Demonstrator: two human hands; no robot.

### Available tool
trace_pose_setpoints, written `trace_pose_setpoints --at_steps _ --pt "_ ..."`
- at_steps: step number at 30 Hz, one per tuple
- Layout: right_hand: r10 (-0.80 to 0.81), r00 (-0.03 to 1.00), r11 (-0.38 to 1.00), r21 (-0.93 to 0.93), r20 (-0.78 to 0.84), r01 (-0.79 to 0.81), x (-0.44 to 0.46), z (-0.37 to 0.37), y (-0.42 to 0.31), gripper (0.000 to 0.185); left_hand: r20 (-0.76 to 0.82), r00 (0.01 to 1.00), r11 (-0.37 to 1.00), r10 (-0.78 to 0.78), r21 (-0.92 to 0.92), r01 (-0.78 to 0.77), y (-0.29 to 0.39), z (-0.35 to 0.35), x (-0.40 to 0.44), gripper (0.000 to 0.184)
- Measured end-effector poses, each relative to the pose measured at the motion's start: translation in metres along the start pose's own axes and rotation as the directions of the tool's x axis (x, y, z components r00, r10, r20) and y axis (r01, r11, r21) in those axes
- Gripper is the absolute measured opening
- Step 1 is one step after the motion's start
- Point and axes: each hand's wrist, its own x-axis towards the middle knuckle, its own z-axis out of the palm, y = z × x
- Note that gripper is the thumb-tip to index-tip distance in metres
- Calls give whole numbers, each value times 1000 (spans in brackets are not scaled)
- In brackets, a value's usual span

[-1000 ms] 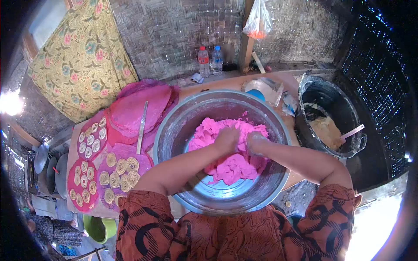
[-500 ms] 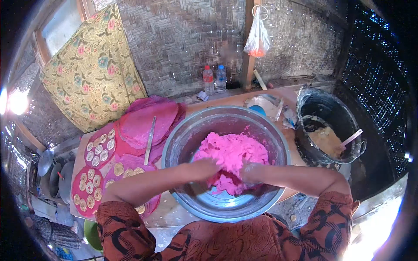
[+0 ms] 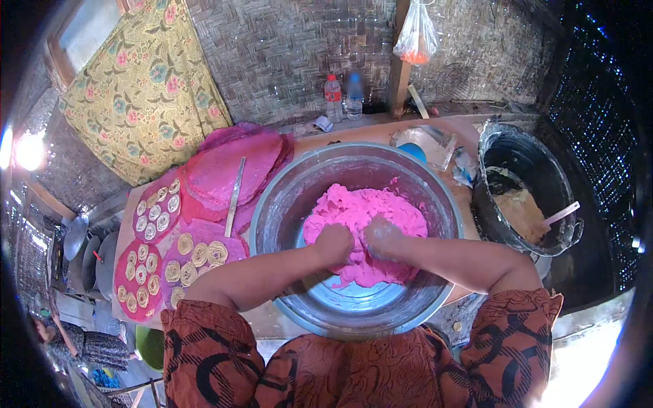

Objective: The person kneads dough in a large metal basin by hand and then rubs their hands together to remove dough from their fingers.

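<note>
A mass of bright pink dough (image 3: 364, 204) lies in a large round metal basin (image 3: 272, 204). My left hand (image 3: 335, 245) is closed like a fist and pressed on the dough's left part. Close beside it, my right hand (image 3: 383, 238) is also closed, with its knuckles pushed into the dough; its skin looks dusted or smeared. The fingertips of both hands are hidden, so dough inside them cannot be made out. Below the hands the dough bulges toward the near side of the basin, where bare metal shows.
Left of the basin are pink sheets (image 3: 235, 170) under a long knife (image 3: 235, 197), and coiled pale pieces (image 3: 199, 254) on pink rounds. A black bucket (image 3: 486, 163) with tan contents stands right. Two bottles (image 3: 333, 98) are behind. Another person (image 3: 88, 343) is at lower left.
Both hands have shifted on the dough; from blurred motion half a second ago, they now show as closed fists pressed down. The camera view has tilted, and the dough's near part looks flatter.
</note>
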Motion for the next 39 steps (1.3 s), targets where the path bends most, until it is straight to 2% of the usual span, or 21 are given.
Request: trace_pose_setpoints --at_steps 1,3,7,9,11,12,13,14,16,17,19,22,24,26,27,28,32,34,35,38,39 --pt "107 994 988 108 25 -109 4 -2 2 22 -4 1000 1000 0 6 0 0 3 0 17" --pt "213 976 954 207 41 -217 6 -6 5 21 -117 983 945 -138 -312 96 -5 7 2 15" --pt "364 928 876 309 79 -370 -4 -30 3 24 -212 959 914 -189 -395 93 -23 37 16 15" --pt "437 891 826 336 127 -453 -12 -46 5 28 -75 991 910 -110 -408 70 -34 48 25 24" --pt "152 938 960 181 311 -216 -21 -59 19 37 -135 985 867 -104 -499 24 -36 30 17 31" --pt "61 924 983 139 377 -122 -25 -65 26 40 75 997 875 -27 -480 60 -27 2 7 35" --pt "116 937 968 175 329 -182 -29 -68 30 35 286 957 886 44 -454 95 -23 -15 3 40" --pt "170 944 947 218 281 -235 -29 -68 34 31 281 959 885 47 -457 91 -25 -14 2 40" --pt "138 961 968 174 239 -182 -10 -42 52 30 -81 984 962 157 -212 -171 -21 -11 -7 54" --pt "97 975 984 129 201 -125 1 -23 59 31 -65 985 959 159 -227 -170 -20 -16 -8 54" --pt "-41 974 999 25 221 36 17 -9 73 27 174 985 977 16 -210 21 -15 -65 -1 59" --pt "-6 936 998 66 353 -19 43 3 85 25 116 990 967 -78 -232 103 -45 -36 30 74" --pt "15 856 1000 15 516 -27 60 26 97 43 138 988 958 -72 -264 107 -71 -7 58 81" --pt "-38 862 998 66 506 5 77 44 110 42 122 992 938 -46 -336 85 -88 1 81 85" --pt "-79 877 994 102 475 35 89 56 120 41 217 975 941 -43 -319 113 -89 -1 92 85" --pt "-222 873 975 101 433 198 127 134 154 41 307 951 945 -41 -297 137 -90 -2 100 86" --pt "-138 921 976 210 363 63 87 24 132 40 259 966 924 -2 -370 101 -101 0 112 89" --pt "-87 913 977 211 399 1 86 22 127 41 183 983 905 -16 -415 92 -106 14 116 90" --pt "-37 900 975 213 434 -62 88 21 129 43 219 973 941 -78 -307 144 -109 29 121 87" --pt "96 837 940 227 539 -254 93 31 131 50 105 994 931 0 -363 39 -109 29 120 83" --pt "106 840 943 215 532 -255 93 41 132 50 168 986 917 19 -396 50 -105 18 116 81"
